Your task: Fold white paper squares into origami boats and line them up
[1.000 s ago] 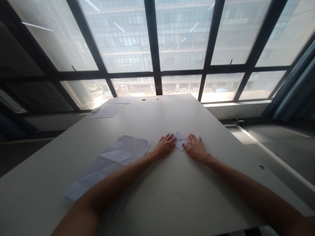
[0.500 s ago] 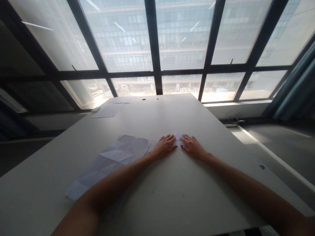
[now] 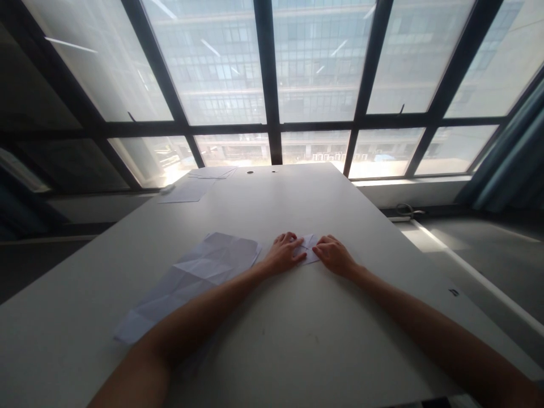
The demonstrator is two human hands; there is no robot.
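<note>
A small folded piece of white paper (image 3: pixel 309 249) lies on the white table (image 3: pixel 297 340) between my two hands. My left hand (image 3: pixel 284 254) rests on its left part, fingers curled and fingertips pressing the paper. On the paper's right edge sits my right hand (image 3: pixel 335 255), its fingers also curled in and pinching that edge. Most of the paper is hidden under the fingers.
A large creased sheet of white paper (image 3: pixel 191 283) lies flat to the left of my left forearm. More sheets (image 3: pixel 199 184) lie at the table's far left corner. Two small holes (image 3: pixel 261 171) mark the far edge by the window. A curtain (image 3: pixel 510 170) hangs at right.
Both hands drew closer over the small paper. Their fingers went from stretched flat to curled, pinching its edges. Less of the paper shows now.
</note>
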